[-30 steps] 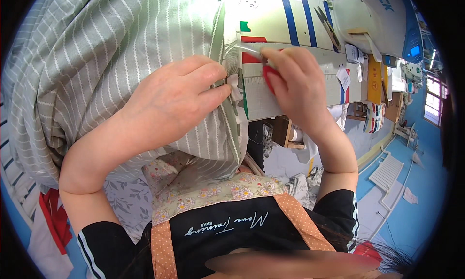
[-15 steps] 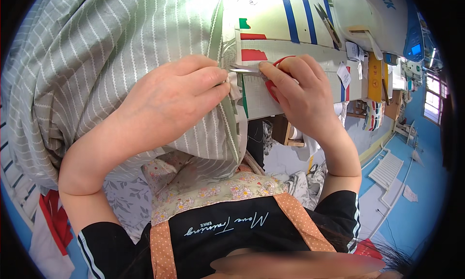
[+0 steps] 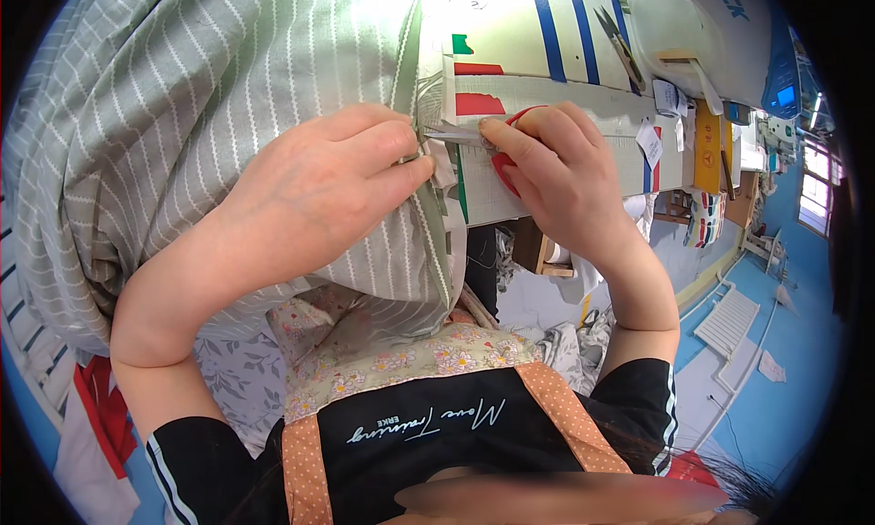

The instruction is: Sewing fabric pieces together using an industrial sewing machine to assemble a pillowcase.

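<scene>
Grey-green striped fabric (image 3: 319, 60) spreads in folds at the left, its right edge pinched between the thumb and fingers of my left hand (image 3: 328, 174). Just right of that, scissors (image 3: 465, 137) point left at the edge; my right hand (image 3: 570, 169) curls around their red handles above the worktop (image 3: 506, 37). Farther right lie dark-bladed shears (image 3: 622, 49).

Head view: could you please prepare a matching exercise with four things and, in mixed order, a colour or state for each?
1. Left hand
2. Right hand
3. Striped fabric
4. Apron straps

A. Orange with pale dots
B. Holds red-handled scissors
C. Grey-green with white lines
D. Pinches near the fabric's right edge

Pairs: 1-D, 2-B, 3-C, 4-A.
</scene>
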A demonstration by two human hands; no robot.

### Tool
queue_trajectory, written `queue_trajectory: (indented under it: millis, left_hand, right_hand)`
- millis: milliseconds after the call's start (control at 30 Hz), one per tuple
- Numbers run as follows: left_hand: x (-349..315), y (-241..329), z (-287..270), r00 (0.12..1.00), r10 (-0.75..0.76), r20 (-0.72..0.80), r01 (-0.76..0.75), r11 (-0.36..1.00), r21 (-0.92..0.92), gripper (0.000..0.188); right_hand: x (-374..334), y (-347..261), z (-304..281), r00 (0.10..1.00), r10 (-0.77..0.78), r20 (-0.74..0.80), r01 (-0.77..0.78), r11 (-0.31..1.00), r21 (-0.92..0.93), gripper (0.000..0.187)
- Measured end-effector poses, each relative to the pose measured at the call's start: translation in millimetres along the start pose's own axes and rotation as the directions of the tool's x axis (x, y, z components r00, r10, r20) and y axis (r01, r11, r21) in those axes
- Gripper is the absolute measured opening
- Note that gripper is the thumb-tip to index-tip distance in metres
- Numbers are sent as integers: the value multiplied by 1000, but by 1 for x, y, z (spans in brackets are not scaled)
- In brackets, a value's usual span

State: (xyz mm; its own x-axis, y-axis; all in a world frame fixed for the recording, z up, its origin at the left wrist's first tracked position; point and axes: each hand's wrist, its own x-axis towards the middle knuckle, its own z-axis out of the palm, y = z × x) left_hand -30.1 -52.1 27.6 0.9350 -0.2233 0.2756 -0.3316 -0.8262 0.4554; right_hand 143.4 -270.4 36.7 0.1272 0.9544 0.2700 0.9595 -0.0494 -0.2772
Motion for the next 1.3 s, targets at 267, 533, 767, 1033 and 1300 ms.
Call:
queue_trajectory:
  millis: [267, 533, 767, 1033, 1300]
  left_hand:
    - [-3, -1, -3, 999, -38, -14, 37, 997, -61, 41]
    - [13, -9, 12, 937, -288, -196, 219, 925, -311, 39]
    - [30, -25, 23, 937, -240, -254, 160, 941, -299, 17]
    - [38, -26, 9, 872, -489, 20, 416, 718, -558, 14]
    - [36, -29, 11, 856, -511, 70, 402, 575, -713, 19]
  right_hand:
    - [-2, -1, -1, 997, 67, -25, -64, 991, 117, 47]
    - [-5, 2, -2, 992, 130, 0, -126, 962, 243, 45]
    - [-5, 7, -3, 978, 208, 16, -202, 930, 305, 43]
    - [2, 15, -13, 970, 240, 30, -235, 905, 355, 52]
    - [27, 7, -1, 967, 249, 49, -244, 857, 454, 50]
